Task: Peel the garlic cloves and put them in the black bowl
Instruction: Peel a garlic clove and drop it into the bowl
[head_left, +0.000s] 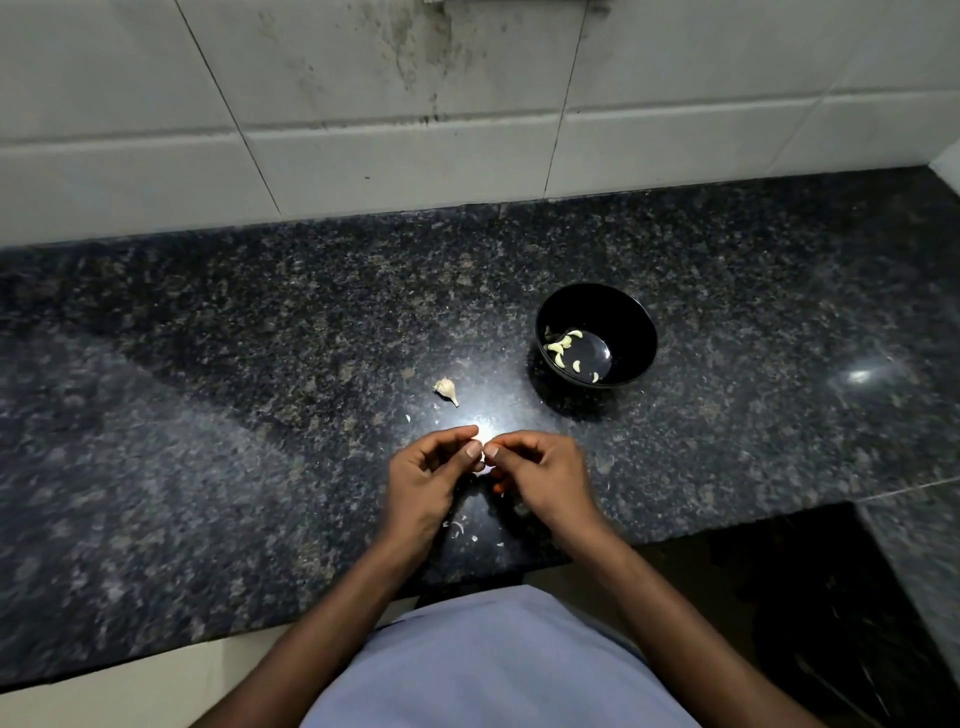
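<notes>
Both hands meet just above the dark granite counter (260, 338). My left hand (423, 480) and my right hand (540, 478) pinch one small pale garlic clove (477, 450) between their fingertips; most of it is hidden by the fingers. The black bowl (631, 322) stands behind and to the right of my hands, with several peeled cloves (563, 345) inside. A piece of garlic bulb with its stalk (447, 389) lies on the counter just behind my left hand.
Scraps of white garlic skin (457, 527) lie on the counter under and between my wrists. A tiled wall (415, 130) closes the back. The counter's front edge runs near my body, with a dark opening (831, 597) at lower right.
</notes>
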